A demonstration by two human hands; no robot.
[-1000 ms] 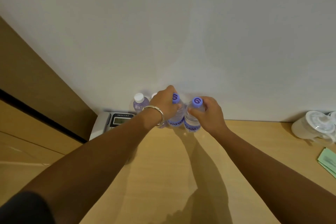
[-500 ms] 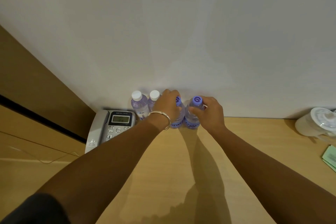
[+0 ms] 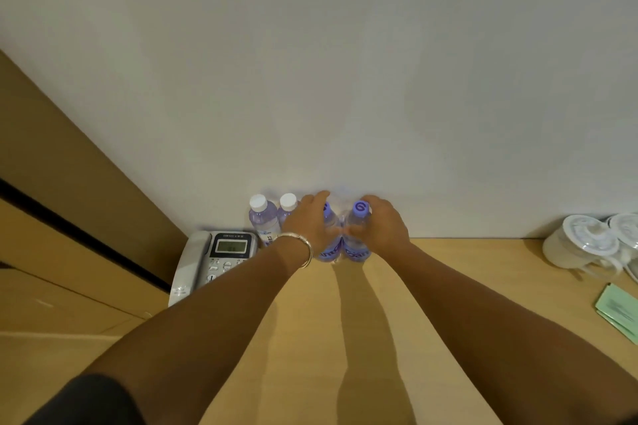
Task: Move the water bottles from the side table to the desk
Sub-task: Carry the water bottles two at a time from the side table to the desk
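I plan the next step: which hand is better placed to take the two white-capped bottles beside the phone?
Left hand: the white-capped clear plastic bottles stand just left of it; the right hand is farther.

Dim, warm light from above and behind; forearm shadows stretch across the pale wooden desk top (image 3: pixel 310 338), soft-focused, edges wide-angle bowed.

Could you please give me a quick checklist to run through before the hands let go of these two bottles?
1. Left hand wrapped round the left purple-capped bottle: ok.
2. Right hand wrapped round the right purple-capped bottle: ok.
3. Both bottles upright: ok.
4. Bases resting on the desk: cannot tell.
5. Clear of the two white-capped bottles: cannot tell, the left hand hides the gap.
6. Clear of the phone: ok.
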